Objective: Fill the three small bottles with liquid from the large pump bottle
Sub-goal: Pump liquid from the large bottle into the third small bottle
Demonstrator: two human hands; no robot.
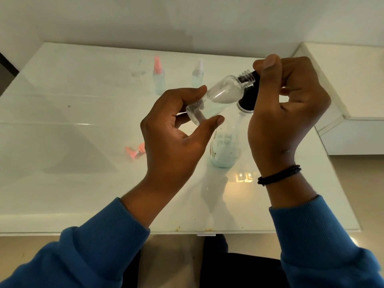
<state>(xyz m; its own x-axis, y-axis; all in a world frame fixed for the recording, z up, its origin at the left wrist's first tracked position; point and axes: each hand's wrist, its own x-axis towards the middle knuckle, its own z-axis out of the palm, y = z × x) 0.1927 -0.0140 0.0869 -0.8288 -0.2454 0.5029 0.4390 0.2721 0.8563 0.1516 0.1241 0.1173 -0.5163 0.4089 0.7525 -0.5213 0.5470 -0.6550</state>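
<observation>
Head view — left hand (176, 129) pinching uncapped small bottle (216, 96), right hand (288, 113) gripping pump bottle (224, 146) top — no legible labels

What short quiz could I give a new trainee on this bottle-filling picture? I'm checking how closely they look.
1. True or false: the small bottle in the left hand is tilted.
2. How many capped small bottles stand at the back of the table?
3. The right hand is at: A) the pump bottle's black pump, B) the pink cap.

Key: 1 true; 2 two, pink-capped and white-capped; 3 A.
</observation>
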